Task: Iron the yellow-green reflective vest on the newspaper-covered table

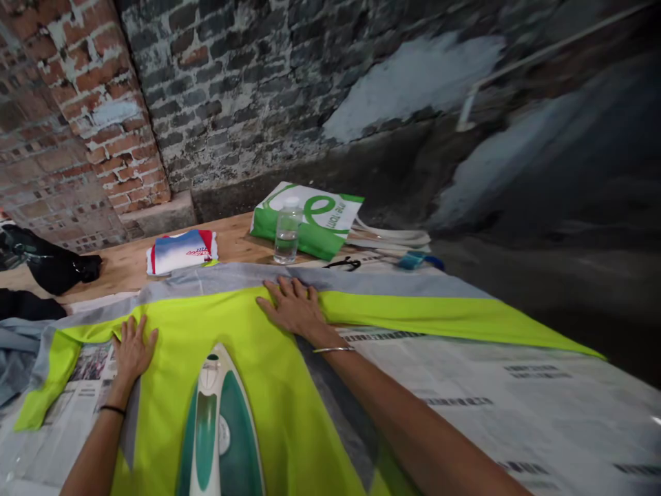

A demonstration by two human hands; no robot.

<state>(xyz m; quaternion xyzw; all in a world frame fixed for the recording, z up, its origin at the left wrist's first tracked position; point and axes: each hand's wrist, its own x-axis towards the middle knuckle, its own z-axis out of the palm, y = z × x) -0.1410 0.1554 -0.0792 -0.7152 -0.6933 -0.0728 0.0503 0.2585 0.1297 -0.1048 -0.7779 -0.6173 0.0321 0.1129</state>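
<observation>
A neon yellow and grey long-sleeved garment (217, 317) lies spread over the table, its sleeves stretched out to both sides. My left hand (134, 350) rests flat on it near the left sleeve, fingers apart. Farther right, my right hand (295, 308) presses flat on the cloth near the grey upper band, fingers spread. Neither hand holds anything. Between my forearms sits a green and white clothes iron (222, 427) on the garment, its tip pointing away from me. The lower end of the iron is cut off by the frame.
Newspaper sheets (465, 399) cover the table under the garment. Along the back are a folded white, red and blue cloth (182, 252), a clear bottle (287, 234), a green and white bag (323, 213) and a black bundle (51, 265). A brick wall (232, 89) stands behind.
</observation>
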